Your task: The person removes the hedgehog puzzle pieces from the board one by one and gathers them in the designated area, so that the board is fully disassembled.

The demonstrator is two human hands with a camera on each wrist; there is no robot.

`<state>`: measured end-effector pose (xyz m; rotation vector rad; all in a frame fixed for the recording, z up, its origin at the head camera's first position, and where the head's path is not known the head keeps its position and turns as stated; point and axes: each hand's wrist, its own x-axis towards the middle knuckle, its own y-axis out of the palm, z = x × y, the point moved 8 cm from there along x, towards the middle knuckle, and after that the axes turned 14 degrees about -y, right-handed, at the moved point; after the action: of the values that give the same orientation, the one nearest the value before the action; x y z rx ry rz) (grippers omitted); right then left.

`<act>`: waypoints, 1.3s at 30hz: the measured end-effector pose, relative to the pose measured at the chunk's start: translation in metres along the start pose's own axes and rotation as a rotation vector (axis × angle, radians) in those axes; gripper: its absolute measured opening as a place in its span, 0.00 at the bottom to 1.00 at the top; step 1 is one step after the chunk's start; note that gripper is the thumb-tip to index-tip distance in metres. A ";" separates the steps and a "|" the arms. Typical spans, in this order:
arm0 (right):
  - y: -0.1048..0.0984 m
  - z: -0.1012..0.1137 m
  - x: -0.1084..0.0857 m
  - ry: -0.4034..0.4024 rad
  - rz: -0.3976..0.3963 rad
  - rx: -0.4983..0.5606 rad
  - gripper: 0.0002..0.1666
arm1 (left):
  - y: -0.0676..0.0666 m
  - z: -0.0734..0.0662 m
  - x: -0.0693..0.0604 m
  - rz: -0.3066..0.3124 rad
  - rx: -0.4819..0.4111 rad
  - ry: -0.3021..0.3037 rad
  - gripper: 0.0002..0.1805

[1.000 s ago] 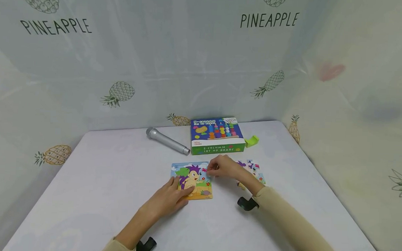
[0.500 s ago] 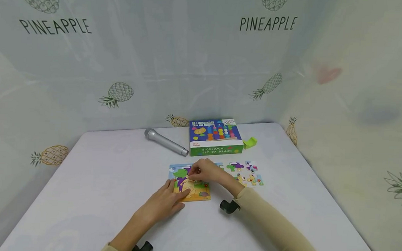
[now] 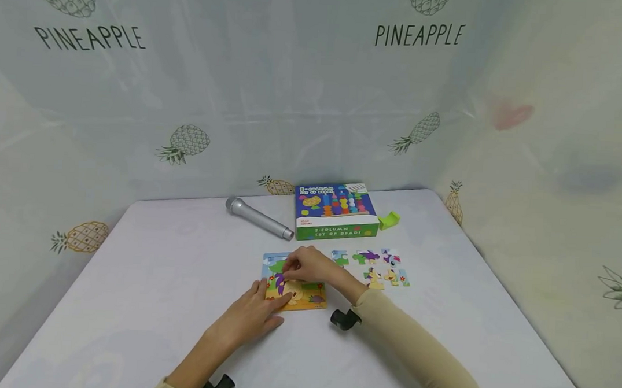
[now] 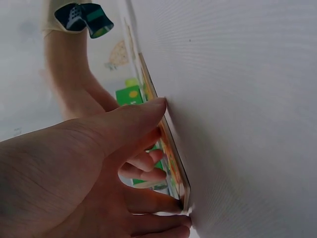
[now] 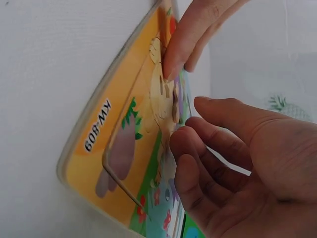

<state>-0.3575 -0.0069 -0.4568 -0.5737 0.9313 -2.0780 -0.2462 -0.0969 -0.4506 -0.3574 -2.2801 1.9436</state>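
A square hedgehog picture board point(image 3: 313, 306) lies on the table. My left hand point(image 3: 243, 320) rests along its left and lower edges with fingers spread, one fingertip on the hedgehog's body. Over the board's upper middle is my right hand point(image 3: 310, 265), fingers bent and tips down at the picture. In the right wrist view, the thumb and index tips of my right hand point(image 5: 223, 158) are close together above the board point(image 5: 94, 163); whether a piece is between them cannot be told. Several loose puzzle pieces, including a green-and-blue one point(image 3: 340, 258), lie right of the board.
Behind the board stands a blue and green bead-set box point(image 3: 337, 218), with a bright green object point(image 3: 390, 220) at its right. A silver microphone point(image 3: 260, 218) lies left of the box. Patterned cloth walls border the table at the back and sides.
My right hand has moved left from the board's upper right corner to its upper middle, uncovering more loose pieces. My left hand has stayed at the board's lower left.
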 end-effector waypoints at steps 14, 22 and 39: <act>0.004 0.007 0.006 -0.021 0.017 -0.025 0.16 | -0.001 0.001 -0.002 0.000 -0.014 0.012 0.26; 0.006 0.003 0.008 0.032 0.005 0.002 0.12 | 0.001 0.001 -0.002 -0.003 -0.018 0.022 0.25; 0.006 -0.002 0.007 0.087 -0.048 0.085 0.09 | 0.006 0.004 0.002 0.002 -0.021 0.025 0.26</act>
<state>-0.3599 -0.0141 -0.4623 -0.4690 0.8812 -2.1895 -0.2487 -0.0989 -0.4571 -0.3845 -2.2867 1.9063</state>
